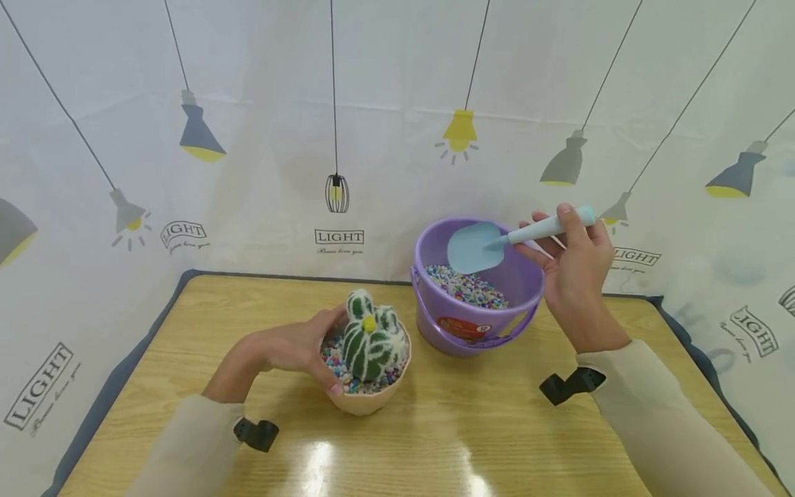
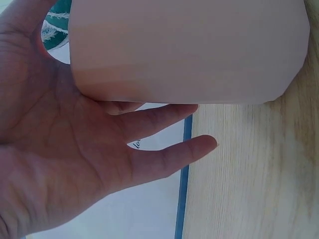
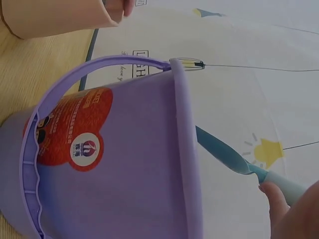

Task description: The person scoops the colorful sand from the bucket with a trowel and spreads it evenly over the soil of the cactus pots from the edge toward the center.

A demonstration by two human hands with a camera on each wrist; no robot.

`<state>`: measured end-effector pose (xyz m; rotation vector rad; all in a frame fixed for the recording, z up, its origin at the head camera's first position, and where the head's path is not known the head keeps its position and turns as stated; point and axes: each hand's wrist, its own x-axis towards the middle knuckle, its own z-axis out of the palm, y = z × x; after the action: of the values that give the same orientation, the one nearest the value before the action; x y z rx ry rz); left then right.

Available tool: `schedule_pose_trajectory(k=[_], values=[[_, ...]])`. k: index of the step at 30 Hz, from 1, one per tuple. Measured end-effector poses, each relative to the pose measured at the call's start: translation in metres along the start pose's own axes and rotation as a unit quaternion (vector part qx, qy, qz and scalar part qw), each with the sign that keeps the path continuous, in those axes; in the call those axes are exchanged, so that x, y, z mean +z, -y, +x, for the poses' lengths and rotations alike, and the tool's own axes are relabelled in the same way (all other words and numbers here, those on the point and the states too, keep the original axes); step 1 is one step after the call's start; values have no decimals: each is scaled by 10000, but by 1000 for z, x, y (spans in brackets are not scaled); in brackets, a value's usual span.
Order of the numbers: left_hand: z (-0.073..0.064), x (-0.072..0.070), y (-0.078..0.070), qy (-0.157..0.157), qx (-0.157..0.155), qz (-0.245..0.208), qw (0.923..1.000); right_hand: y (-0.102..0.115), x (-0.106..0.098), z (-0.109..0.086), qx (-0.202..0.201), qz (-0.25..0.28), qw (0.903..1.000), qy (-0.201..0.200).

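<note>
A peach-coloured flower pot (image 1: 361,403) stands on the table, holding a green toy-like cactus (image 1: 368,355) with white fuzzy lines and a yellow tuft. Multicoloured pebbles surround the cactus. My left hand (image 1: 297,348) grips the pot at its left rim, the thumb at the near side; in the left wrist view some fingers stretch out below the pot wall (image 2: 189,55). With my right hand (image 1: 580,269) I hold a light blue toy shovel (image 1: 473,250) by its handle. Its blade hangs over the purple bucket (image 1: 435,328), above more coloured pebbles (image 1: 467,288).
The bucket's handle (image 3: 47,102) hangs down on the near side, beside a red label (image 3: 75,127). A wooden table (image 1: 435,442) carries everything. Behind and at both sides rises a white cloth (image 1: 261,159) printed with lamps, with a dark blue edge.
</note>
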<state>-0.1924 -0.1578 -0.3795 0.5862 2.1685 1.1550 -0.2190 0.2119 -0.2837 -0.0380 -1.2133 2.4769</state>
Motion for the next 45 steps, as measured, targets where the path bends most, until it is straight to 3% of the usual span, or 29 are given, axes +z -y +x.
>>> schedule_pose_trajectory(k=[8,14,23,32,38,45], values=[[0,0,0,-14,7,-10,10000,-6,-1,12,17,-176,9998,-95],[0,0,0,-13,26,-40,10000,-14,-6,24,212,-567,9981,-144],[3,-1,-1,20,-30,11,10000,-28,-14,38,623,-593,9958,-303],[7,-4,6,127,423,-114,9990,-39,-17,46,698,-1296,9885,-353],[1,3,14,-149,973,-277,9948,-43,-17,48,753,-1674,9826,-274],[-14,18,16,-754,910,100,9929,-47,-17,48,836,-1863,9788,-142]])
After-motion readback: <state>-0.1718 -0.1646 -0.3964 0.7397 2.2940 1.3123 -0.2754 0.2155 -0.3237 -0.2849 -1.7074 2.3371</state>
